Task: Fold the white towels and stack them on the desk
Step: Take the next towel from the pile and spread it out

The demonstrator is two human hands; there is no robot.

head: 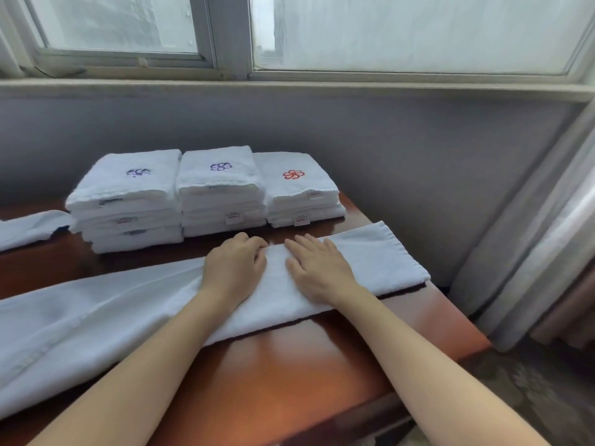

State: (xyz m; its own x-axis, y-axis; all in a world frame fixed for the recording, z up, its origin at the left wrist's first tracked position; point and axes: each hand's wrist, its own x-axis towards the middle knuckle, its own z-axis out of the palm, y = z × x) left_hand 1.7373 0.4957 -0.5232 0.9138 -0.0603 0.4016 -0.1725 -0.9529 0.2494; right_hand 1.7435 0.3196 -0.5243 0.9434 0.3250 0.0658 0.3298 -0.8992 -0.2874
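Reddish-brown wood of the desk point(289, 365) fills the foreground, set against a grey wall point(418, 156) under a frosted window point(418, 33), with a pale curtain point(547, 236) hanging at the right. Three piles of folded white towels sit side by side at the back of the desk, touching one another. The left stack point(128, 207) holds several towels, the top one showing a blue-purple flower emblem, and its lower layers jut out unevenly. The middle stack point(219, 197) is neater and about as tall, with a purple emblem on top and a small label point(234, 218) showing on its front. The right stack point(299, 197) is lower, holds fewer towels, and carries a red emblem. In front of the piles a long towel point(96, 317), folded lengthwise into a band, lies across the desk from the left edge of view to the desk's right side, its right end flat and square. The left hand point(235, 268) rests on the band near its middle, fingers curled over the far edge and gripping it. The right hand point(318, 272) lies just beside it, palm down, fingers straight and spread, pressing the cloth flat. Both forearms are bare. Another loose towel point(25, 230) lies at the far left, beside the left stack.
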